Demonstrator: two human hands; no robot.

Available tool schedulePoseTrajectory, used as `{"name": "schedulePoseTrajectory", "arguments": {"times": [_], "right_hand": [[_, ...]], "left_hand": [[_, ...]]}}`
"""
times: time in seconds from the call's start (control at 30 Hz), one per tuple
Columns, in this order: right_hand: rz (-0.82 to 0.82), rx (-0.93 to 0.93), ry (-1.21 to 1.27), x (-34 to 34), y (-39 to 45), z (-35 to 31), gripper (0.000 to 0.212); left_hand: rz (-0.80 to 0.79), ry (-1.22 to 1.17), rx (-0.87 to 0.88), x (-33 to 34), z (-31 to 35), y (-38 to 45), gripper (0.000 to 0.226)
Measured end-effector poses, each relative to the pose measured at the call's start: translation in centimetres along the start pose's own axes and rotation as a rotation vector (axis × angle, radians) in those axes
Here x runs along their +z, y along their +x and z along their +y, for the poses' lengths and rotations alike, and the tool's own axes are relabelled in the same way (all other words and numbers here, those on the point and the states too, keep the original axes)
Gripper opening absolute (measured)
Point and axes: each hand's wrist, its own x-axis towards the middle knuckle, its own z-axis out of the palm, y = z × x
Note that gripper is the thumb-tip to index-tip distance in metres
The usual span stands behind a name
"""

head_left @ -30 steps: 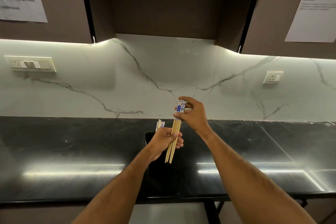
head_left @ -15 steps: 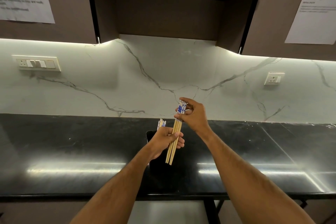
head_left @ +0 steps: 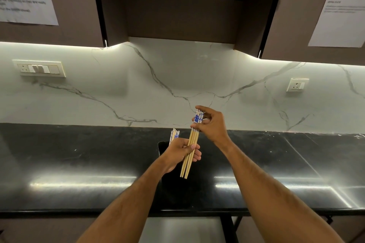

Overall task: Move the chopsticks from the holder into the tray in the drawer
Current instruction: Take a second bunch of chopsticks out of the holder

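Chopsticks bundle gripped by both hands, left hand, right hand, more chopsticks in black holder

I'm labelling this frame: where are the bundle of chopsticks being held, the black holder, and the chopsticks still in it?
held chopsticks [head_left: 190,151]: head view, bare wooden shafts.
black holder [head_left: 162,148]: head view, left rim.
chopsticks in holder [head_left: 174,134]: head view, patterned tops.
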Motion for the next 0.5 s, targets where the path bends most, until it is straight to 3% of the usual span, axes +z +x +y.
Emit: {"name": "schedulePoseTrajectory", "arguments": {"times": [0.23, 0.37, 0.43, 0.5], "right_hand": [[-0.007, 0.002, 0.029, -0.3, 0.1, -0.2, 0.066], [-0.073, 0.128, 0.177, -0.3, -0.2, -0.5, 0.088], [-0.095, 0.234, 0.289, -0.3, -0.9, -0.5, 0.078], [-0.142, 0.264, 0.293, 0.0, -1.9, -0.5, 0.051]], "left_hand": [[0.034, 0.002, 0.004, 0.5, 0.4, 0.1, 0.021], [0.104, -0.053, 0.002, 0.8, 0.3, 0.1, 0.019], [0.138, -0.129, 0.001, 1.0, 0.2, 0.0, 0.02], [0.159, -0.169, 0.003, 1.1, 0.1, -0.1, 0.02]]}}
